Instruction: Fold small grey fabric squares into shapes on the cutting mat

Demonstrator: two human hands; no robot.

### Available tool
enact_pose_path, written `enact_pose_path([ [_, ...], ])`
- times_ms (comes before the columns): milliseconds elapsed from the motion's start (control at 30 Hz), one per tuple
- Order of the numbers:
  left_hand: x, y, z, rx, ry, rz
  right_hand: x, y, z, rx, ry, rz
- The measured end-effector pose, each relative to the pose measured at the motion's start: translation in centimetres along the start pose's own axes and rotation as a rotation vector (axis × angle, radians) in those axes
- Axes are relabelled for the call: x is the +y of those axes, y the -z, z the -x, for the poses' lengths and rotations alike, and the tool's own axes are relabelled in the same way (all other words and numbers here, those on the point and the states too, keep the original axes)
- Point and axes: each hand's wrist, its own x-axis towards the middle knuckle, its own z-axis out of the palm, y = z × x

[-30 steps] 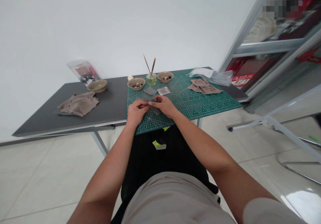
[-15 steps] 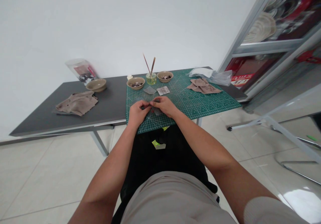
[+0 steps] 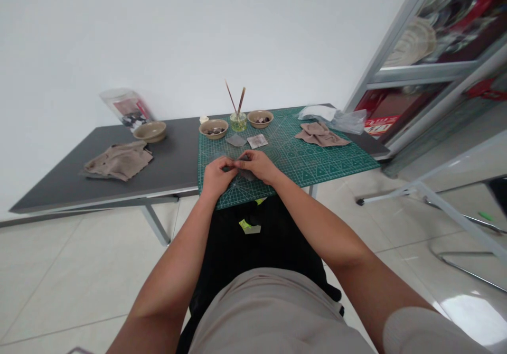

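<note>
My left hand [image 3: 216, 177] and my right hand [image 3: 256, 165] meet over the near part of a green cutting mat [image 3: 317, 166]. A dark grey sheet [image 3: 247, 175], possibly abrasive paper, lies in my right fingers, partly hidden by them. My left fingertips pinch something small against it, too hidden to identify. Farther up the mat lie a grey square sheet [image 3: 236, 140] and a small printed paper [image 3: 257, 141], both apart from my hands.
Two tan bowls of dark pieces [image 3: 213, 129] [image 3: 260, 118] and a glass jar with sticks [image 3: 238, 122] stand at the mat's far edge. Beige cloths [image 3: 118, 161] [image 3: 319, 134] lie on the grey table [image 3: 174, 166], with another bowl [image 3: 149, 131], plastic bags and a metal shelf [image 3: 412, 74].
My hands stay together over the mat, still holding the dark grey sheet. The whole scene has shifted slightly in view as my head moved.
</note>
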Motion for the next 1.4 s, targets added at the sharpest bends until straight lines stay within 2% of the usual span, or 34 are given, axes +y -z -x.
enact_pose_path([
  [100, -0.15, 0.05, 0.01, 0.034, 0.008, 0.079, -0.09, 0.08, 0.05, -0.013, -0.014, -0.077],
  [300, -0.48, 0.07, 0.06, -0.029, -0.030, 0.037, -0.38, 0.02, 0.26, -0.013, 0.031, -0.025],
  [533, -0.55, -0.03, 0.10, 0.035, 0.036, 0.184, -0.70, 0.38, 0.46, -0.035, -0.014, -0.136],
  [767, 0.10, 0.48, -0.06, 0.055, -0.068, 0.142, -0.98, 0.70, 0.35, -0.163, -0.041, -0.077],
  [933, -0.10, 0.48, 0.11, 0.045, -0.094, 0.144, -0.86, 0.86, 0.34, -0.140, -0.032, -0.053],
  [1067, -0.18, 0.54, 0.22, 0.037, -0.121, 0.141, -0.75, 1.00, 0.22, -0.176, -0.045, -0.041],
  [1167, -0.08, 0.51, 0.28, -0.004, -0.148, 0.081, -0.71, 0.98, 0.07, -0.191, -0.054, -0.009],
  [1300, 0.16, 0.40, 0.42, -0.048, -0.163, -0.002, -0.58, 0.88, -0.10, -0.148, -0.031, 0.049],
  [1400, 0.20, 0.41, 0.45, -0.029, -0.150, 0.025, -0.55, 0.96, -0.11, -0.168, -0.059, -0.033],
])
